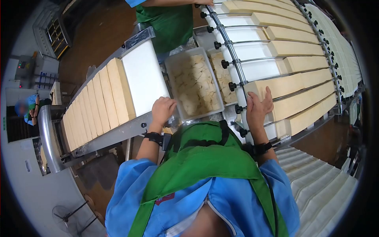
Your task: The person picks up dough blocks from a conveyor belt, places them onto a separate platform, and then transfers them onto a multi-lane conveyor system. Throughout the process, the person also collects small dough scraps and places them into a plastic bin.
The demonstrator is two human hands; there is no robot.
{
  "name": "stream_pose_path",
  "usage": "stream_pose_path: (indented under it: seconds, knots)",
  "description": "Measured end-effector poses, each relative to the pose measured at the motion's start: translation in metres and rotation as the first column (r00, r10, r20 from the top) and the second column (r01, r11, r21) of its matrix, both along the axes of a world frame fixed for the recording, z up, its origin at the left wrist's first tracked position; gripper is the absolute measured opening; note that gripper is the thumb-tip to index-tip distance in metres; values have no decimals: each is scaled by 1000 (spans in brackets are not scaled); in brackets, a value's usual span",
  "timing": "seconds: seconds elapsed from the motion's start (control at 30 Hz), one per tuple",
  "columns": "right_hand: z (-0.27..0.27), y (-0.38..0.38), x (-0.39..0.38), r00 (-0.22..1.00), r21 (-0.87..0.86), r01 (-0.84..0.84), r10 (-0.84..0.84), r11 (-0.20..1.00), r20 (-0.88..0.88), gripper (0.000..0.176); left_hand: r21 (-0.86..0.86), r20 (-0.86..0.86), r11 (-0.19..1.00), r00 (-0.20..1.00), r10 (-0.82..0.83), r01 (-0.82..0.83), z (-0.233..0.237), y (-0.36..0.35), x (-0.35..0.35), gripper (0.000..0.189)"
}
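My right hand (258,108) is at the near end of a pale yellow, dough-like slab (292,83) lying in a lane of the right conveyor. Its thumb and fingers are apart, and the fingertips seem to touch the slab's end. My left hand (162,112) hovers by the near edge of the left conveyor's white belt (145,75), its fingers curled together with nothing visible in them. Several similar slabs (98,100) stand side by side on that belt. Between both hands sits a white plastic tub (218,93) of pale, broken pieces (194,85).
Metal rods divide the right conveyor, with black knobs (225,64) along its rail (235,60). A co-worker in a green apron (164,29) stands beyond the tub. Another person (32,108) is far left. A fan (65,217) and ribbed white sheets (316,185) lie lower down.
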State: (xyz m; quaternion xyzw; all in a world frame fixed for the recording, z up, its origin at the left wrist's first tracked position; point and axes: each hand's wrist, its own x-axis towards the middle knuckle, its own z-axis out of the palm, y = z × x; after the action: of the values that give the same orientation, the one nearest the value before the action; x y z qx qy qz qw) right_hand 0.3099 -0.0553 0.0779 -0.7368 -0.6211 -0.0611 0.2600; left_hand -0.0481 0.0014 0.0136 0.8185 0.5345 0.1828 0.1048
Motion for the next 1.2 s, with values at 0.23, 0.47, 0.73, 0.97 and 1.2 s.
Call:
stream_pose_path:
  seconds: [0.23,0.47,0.73,0.97,1.2]
  knots:
    - [37,19,1,956,-145,-127,160,981,247,28,93,71,986,989,132,-138,-3,-1,9,5]
    - [43,30,8,927,-145,-287,313,947,205,24,57,80,975,974,210,-215,-1,-5,7,10]
    - [31,28,9,945,-74,-272,281,959,169,17,85,65,979,982,178,-183,-9,-6,2,18]
    - [-3,33,23,963,-159,-132,165,978,214,15,108,70,977,981,178,-185,-19,-8,0,18]
    - [17,28,20,948,-443,-173,271,880,167,53,-75,87,977,974,207,-201,4,-10,0,22]
